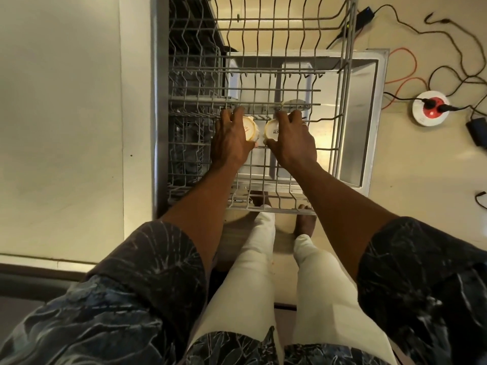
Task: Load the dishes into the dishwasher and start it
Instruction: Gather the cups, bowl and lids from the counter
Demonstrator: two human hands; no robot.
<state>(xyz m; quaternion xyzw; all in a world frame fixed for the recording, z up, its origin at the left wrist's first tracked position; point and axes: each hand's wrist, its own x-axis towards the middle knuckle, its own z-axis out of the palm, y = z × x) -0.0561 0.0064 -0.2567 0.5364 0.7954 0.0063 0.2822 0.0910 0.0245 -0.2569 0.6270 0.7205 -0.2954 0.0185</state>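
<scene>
Two cream-coloured cups with red print sit side by side in the pulled-out upper rack (342, 106) of the dishwasher. My left hand (230, 138) grips the left cup (251, 129), fingers curled over its far side. My right hand (292, 138) grips the right cup (271, 129) in the same way. Both cups rest among the rack's wires, partly hidden under my fingers. Below the rack, the open dishwasher door (369, 122) lies flat.
A pale countertop (60, 127) runs along the left. On the floor to the right lie cables, a round white and red power socket (431, 108) and black adapters (477, 131). My legs and bare feet stand at the rack's near edge.
</scene>
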